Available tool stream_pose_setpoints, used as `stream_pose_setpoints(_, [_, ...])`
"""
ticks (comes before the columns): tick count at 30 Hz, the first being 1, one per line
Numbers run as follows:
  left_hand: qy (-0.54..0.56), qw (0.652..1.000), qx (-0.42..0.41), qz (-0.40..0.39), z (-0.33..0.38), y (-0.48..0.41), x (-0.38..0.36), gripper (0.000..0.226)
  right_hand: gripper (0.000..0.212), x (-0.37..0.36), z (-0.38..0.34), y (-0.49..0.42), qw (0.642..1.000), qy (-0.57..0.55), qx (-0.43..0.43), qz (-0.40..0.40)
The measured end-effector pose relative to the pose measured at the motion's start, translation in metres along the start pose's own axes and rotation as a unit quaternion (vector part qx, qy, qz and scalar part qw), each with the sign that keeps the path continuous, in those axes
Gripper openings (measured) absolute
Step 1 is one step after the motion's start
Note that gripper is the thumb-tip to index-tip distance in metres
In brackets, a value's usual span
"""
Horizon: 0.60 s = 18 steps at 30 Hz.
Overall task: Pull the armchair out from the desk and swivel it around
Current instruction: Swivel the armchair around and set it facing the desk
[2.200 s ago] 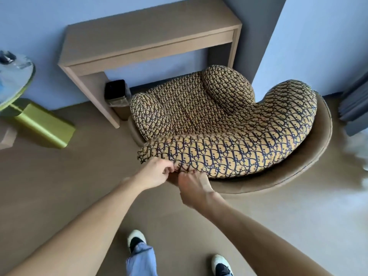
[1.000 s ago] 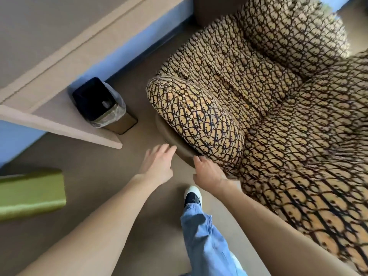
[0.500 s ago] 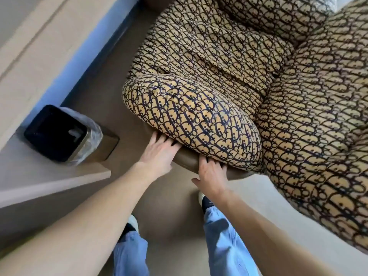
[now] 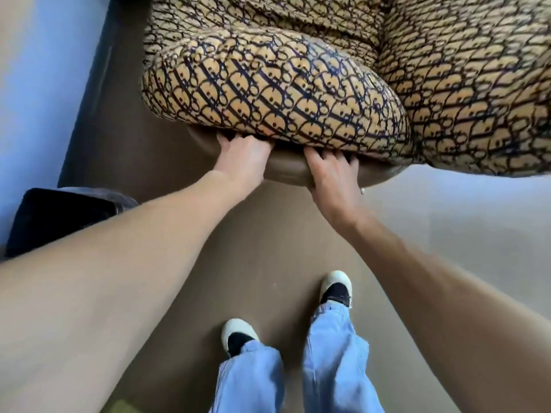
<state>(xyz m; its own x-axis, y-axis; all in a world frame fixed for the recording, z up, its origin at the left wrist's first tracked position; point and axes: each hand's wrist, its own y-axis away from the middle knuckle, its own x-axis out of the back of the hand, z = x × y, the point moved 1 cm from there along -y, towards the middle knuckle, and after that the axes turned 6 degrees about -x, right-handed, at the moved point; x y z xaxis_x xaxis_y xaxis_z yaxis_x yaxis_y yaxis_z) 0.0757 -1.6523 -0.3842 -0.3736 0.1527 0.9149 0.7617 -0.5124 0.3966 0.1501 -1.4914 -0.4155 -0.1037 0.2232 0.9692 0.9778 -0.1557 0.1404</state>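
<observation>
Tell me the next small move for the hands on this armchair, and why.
Probably pull the shell rim steadily back toward the feet. Both the left hand and right hand already hook their fingers between the brown rim and the patterned armrest cushion, so the grip looks set, and the floor behind appears free.

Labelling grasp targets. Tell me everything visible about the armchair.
The armchair fills the top of the view: plump cushions in tan fabric with a dense dark monogram print, seated in a smooth brown shell. A rounded arm cushion bulges over the shell's edge. The left hand and right hand grip that edge, fingers tucked under the cushion. Its base is hidden.
</observation>
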Motion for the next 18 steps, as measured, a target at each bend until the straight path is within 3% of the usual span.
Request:
stream_pose_setpoints(5, [0.042,0.999,-0.013,-0.011,-0.006,0.001,0.004,0.034,0.049,0.004,-0.008,0.001,1.0,0.015,-0.013,-0.004])
stream_pose_setpoints(11, [0.039,0.999,-0.01,-0.005,-0.007,0.019,-0.006,0.028,0.055,0.004,-0.017,0.019,0.999,0.028,-0.007,-0.022])
stream_pose_setpoints(18, [0.017,1.0,-0.004,-0.016,-0.016,0.047,-0.018,0.035,0.057,-0.004,-0.037,0.045,0.999,0.028,-0.018,-0.028])
